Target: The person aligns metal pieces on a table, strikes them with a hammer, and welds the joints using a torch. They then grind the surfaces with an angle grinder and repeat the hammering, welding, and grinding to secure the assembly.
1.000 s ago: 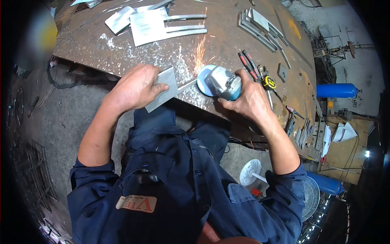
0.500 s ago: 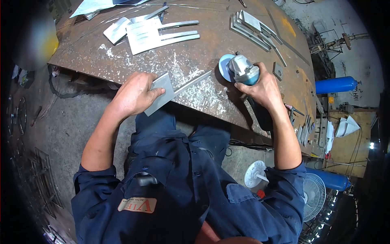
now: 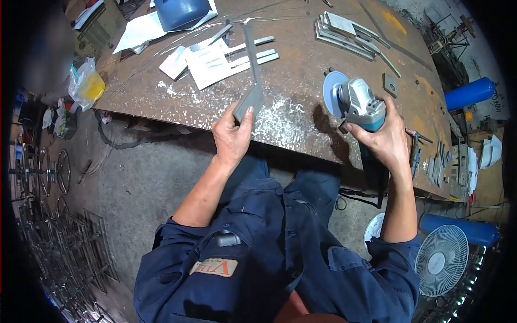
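Observation:
My left hand is closed on a metal bracket, a flat grey plate with a long thin bar running up from it. The bar points away from me, its far end overlapping the area beside the papers. My right hand wraps round the head of an angle grinder, teal and silver, with a pale blue disc facing left. The grinder's dark body hangs down past the table's front edge. Both hands are over the near part of the rusty metal table.
White papers and loose metal bars lie at the far left, near a blue curved object. Stacked metal brackets and a small plate with a hole are at the right. A fan and blue cylinders stand beyond.
My left hand has raised and turned the bracket, so its bar now points away from me rather than rightward along the table. The grinder stays in my right hand; the view has shifted.

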A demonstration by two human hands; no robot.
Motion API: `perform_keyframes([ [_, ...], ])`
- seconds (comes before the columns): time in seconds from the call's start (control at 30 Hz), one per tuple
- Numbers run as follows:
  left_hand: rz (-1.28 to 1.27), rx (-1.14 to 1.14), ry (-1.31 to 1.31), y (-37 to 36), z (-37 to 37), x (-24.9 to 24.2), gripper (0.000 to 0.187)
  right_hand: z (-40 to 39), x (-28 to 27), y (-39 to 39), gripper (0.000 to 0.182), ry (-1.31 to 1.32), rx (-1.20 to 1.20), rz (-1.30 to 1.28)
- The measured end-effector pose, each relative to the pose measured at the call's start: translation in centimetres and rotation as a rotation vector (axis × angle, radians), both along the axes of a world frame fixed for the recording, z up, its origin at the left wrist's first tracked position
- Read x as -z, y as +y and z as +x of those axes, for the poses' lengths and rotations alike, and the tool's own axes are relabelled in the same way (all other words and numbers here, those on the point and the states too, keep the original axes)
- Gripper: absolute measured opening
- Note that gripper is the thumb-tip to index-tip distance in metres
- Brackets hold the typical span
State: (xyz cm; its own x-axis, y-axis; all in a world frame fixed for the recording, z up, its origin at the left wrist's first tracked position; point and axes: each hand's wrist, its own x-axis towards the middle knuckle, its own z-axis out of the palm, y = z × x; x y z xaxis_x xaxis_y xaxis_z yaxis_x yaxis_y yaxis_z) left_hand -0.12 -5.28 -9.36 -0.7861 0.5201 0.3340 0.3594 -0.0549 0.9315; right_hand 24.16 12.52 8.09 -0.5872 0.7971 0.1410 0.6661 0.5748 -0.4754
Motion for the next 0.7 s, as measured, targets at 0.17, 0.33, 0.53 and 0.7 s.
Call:
perform_keyframes([
  [0.17,-0.218,0.097,0.147,0.4,-0.3,-2.1,0.029,1.1,1.0,-1.3,0.094,0.018,-0.068,-0.114],
  [0.33,-0.174,0.015,0.268,1.2,0.4,-0.6,0.025,0.7,2.0,-4.0,0.095,0.040,-0.185,-0.173],
  [0.53,-0.139,0.033,0.350,0.8,-0.3,0.1,0.017,-2.6,2.4,-7.4,0.089,0.003,-0.375,-0.289],
  [0.7,-0.092,0.079,0.614,0.7,-0.5,0.7,0.020,-4.5,2.1,-8.1,0.088,-0.049,-0.489,-0.265],
])
